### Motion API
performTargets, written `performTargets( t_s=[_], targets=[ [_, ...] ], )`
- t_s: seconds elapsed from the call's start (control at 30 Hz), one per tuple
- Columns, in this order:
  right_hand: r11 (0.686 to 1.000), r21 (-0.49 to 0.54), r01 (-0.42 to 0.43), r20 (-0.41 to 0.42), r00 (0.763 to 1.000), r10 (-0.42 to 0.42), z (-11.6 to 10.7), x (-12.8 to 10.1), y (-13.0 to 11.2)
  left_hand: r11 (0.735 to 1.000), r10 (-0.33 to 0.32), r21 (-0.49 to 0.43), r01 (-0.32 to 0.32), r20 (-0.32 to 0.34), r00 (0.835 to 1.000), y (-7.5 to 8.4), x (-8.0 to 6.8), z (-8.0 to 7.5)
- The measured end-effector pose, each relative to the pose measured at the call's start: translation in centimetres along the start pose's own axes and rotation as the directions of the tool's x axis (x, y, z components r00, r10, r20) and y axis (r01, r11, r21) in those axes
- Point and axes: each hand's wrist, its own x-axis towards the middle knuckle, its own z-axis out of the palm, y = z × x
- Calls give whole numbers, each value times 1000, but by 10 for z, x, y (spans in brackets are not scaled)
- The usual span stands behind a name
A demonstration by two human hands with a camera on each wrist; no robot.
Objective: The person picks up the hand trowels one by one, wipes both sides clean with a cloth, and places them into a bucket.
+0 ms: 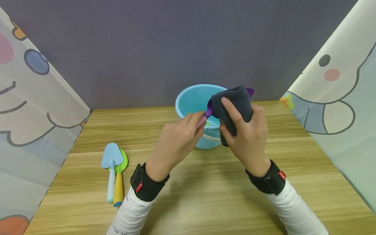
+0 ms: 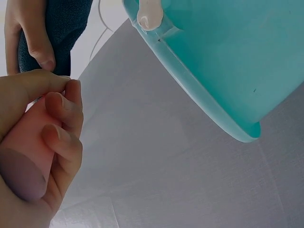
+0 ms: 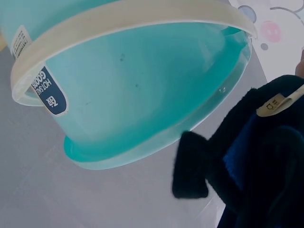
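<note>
My left hand (image 1: 177,138) grips the pink handle (image 2: 31,133) of a purple toy shovel (image 1: 209,112), fingers curled round it. A dark grey cloth (image 1: 235,98) wraps most of the shovel's head, so its shape is largely hidden; a purple corner pokes out past the cloth's far side. My right hand (image 1: 251,137) holds this cloth, with fingers and thumb pressed around it. Both hands are above the near right rim of a light blue bucket (image 1: 205,143). In the right wrist view the folded cloth (image 3: 266,166) shows a small white label.
A light blue toy spade (image 1: 112,155) lies on the wooden table (image 1: 191,209) to the left, overlapping a green toy shovel with a yellow handle (image 1: 118,189). The bucket's white carrying handle (image 3: 128,19) arches across it. A grey panel (image 1: 176,49) stands behind.
</note>
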Motion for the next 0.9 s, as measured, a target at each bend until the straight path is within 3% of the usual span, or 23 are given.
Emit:
performTargets(
  t_s=[0.9],
  targets=[
    [996, -28, -90, -91, 992, 87, -2, 6, 11, 1000, -2, 13, 2, -2, 1000, -3, -1, 0]
  ],
)
